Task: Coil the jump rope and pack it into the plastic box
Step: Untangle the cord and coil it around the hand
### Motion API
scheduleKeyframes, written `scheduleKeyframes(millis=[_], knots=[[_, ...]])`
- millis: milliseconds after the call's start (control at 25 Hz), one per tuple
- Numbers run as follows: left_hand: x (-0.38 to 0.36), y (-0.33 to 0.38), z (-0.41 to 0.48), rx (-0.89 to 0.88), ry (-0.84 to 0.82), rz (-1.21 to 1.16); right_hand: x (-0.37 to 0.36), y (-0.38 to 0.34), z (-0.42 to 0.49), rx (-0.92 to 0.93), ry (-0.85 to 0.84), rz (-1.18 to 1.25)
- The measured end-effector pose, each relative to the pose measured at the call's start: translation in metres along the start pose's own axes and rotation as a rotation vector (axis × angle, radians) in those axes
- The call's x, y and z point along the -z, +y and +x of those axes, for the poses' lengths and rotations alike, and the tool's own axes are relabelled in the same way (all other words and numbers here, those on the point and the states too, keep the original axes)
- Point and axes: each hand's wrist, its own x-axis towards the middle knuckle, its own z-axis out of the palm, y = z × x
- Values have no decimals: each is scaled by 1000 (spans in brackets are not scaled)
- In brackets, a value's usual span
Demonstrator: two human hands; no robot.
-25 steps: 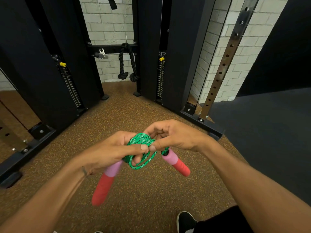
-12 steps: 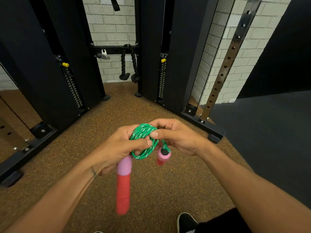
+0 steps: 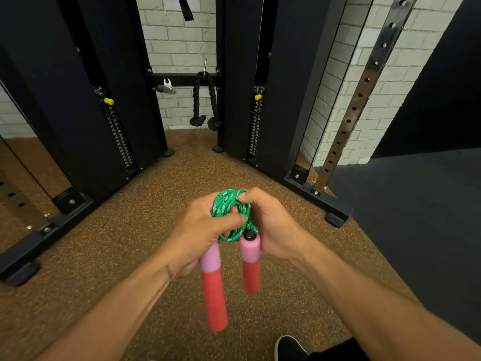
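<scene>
Your left hand (image 3: 200,230) and right hand (image 3: 270,225) pinch the rope coil (image 3: 230,207); both handles (image 3: 212,285) hang downward, apparently parallel.

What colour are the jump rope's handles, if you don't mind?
Each of the handles is pink at the top and red below, seen in the head view.

Gym corner, brown speckled floor (image 3: 130,243).
Black tricep rope (image 3: 205,100) hangs between two weight-stack towers (image 3: 78,100); white brick wall (image 3: 182,40) behind.
</scene>
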Motion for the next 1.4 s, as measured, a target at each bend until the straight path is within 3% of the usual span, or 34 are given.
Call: scheduleKeyframes(millis=[240,360,440,560,640,800,1000,1280,1400], knots=[[5,2,0,104,-25,-214,-20,0,-1,1,53,208],[9,6,2,197,81,-517,-20,2,0,-20,66,49],[14,9,3,207,117,-591,-17,4,1,-55,115,-120],[18,11,3,230,123,-618,-11,1,1,-91,91,-57],[18,11,4,234,121,-579,-9,-4,-2,-84,64,-14],[18,6,2,166,119,-349,-19,2,-7,-23,0,-210],[22,11,-3,160,-5,-417,-26,7,0,-39,83,-72],[37,20,-25,239,-28,-271,-50,18,7,43,122,-385],[52,23,-31,207,71,-94,-60,21,15,152,145,-569]])
